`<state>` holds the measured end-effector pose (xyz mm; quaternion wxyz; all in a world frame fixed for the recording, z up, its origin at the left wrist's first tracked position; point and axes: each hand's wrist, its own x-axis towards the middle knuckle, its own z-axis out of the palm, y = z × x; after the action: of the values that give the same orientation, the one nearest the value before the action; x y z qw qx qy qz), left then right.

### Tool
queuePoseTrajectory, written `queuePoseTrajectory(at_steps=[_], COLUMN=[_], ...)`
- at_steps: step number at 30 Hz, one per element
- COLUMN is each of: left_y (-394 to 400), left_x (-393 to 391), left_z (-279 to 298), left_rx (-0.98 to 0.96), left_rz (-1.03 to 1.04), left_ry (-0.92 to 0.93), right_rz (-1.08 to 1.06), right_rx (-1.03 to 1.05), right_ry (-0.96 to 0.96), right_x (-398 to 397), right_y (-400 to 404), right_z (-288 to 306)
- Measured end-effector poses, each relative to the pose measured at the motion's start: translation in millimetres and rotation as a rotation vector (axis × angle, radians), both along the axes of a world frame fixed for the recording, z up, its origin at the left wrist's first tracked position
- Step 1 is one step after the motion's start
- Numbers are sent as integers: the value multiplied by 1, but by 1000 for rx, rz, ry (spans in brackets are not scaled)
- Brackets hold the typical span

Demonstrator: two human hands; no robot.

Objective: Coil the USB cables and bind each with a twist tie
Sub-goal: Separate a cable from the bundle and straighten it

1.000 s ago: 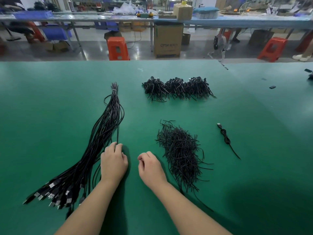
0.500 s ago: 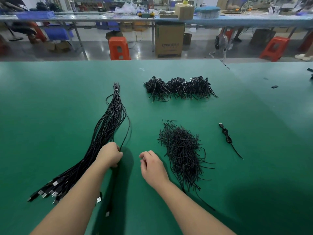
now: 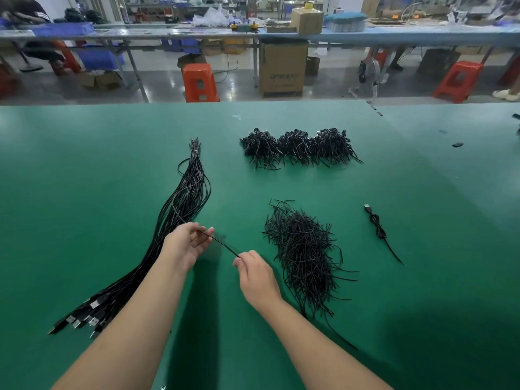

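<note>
Green table (image 3: 84,192) carries four groups of black stuff. Far centre: row of already coiled cables (image 3: 298,147), three clumps touching each other. Near right of the hands: loose heap of twist ties (image 3: 304,254), a few strays trailing toward the near edge. Further right, well apart from the heap: one coiled cable (image 3: 378,228) lying alone, USB plug at its far end, tail pointing near-right. Left: long bundle of straight USB cables (image 3: 183,209), banded at the far tip, plugs fanned out at the near-left end, running under the left forearm. Small dark piece (image 3: 457,144) sits far right on the table. Beyond the table edge: orange stool (image 3: 200,83), cardboard box (image 3: 282,70), long workbench.

Nothing sits between the two hands except the single cable (image 3: 222,244) stretched across them, raised off the table. Left hand (image 3: 185,246) grips it with curled fingers and thumb; beyond that hand the cable runs back into the bundle. Right hand (image 3: 257,277) pinches its other end at the fingertips, just left of the twist tie heap, not touching it.
</note>
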<state>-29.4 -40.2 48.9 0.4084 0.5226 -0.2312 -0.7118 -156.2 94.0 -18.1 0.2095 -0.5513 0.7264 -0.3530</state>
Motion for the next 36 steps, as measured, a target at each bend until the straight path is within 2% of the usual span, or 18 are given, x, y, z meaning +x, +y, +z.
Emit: queuePoseTrajectory(at_steps=[3,7,8,13,15,18,20,24,26,29,33,34,36], left_y=[-10,-20,-18,-3,5,16,21,31,35,41,51,52,51], left_x=[13,23,23,24,22,12,6,6,8,9,10,9,9], left_z=[2,3,3,-2,-4,-9,-12,-17,-16,-13,-12,-11,-7], left_rx=[80,18,-18,-315,-356,-449,-630,-960,-1026,-972,-946,-951,-940], left_rz=[64,157,129,-221,-413,-624,-654,-610,-648,-817,-843,-856,-927], left_ry=[80,-110,-191,-620,-729,-777,-865,-1221,-1268,-1197,-1119,-1128,-1216], right_rz=[-36,-66,-95,-275,-239,-123,-86,-123,-123,-110,-106,-114,-123], right_rx=[-19,9,21,-38,-103,-243,-306,-432,-470,-480,-452,-415,-244], right_ry=[-52,-105,-168,-731,-907,-1169,-1253,-1407,-1434,-1363,-1291,-1223,-968], right_x=[-1,-1,0,-13,-26,-49,-64,-99,-115,-129,-137,-137,-136], right_y=[1,0,-2,-13,-18,-25,-27,-30,-29,-27,-24,-23,-19], right_z=[3,9,13,53,77,115,137,171,185,199,206,206,206])
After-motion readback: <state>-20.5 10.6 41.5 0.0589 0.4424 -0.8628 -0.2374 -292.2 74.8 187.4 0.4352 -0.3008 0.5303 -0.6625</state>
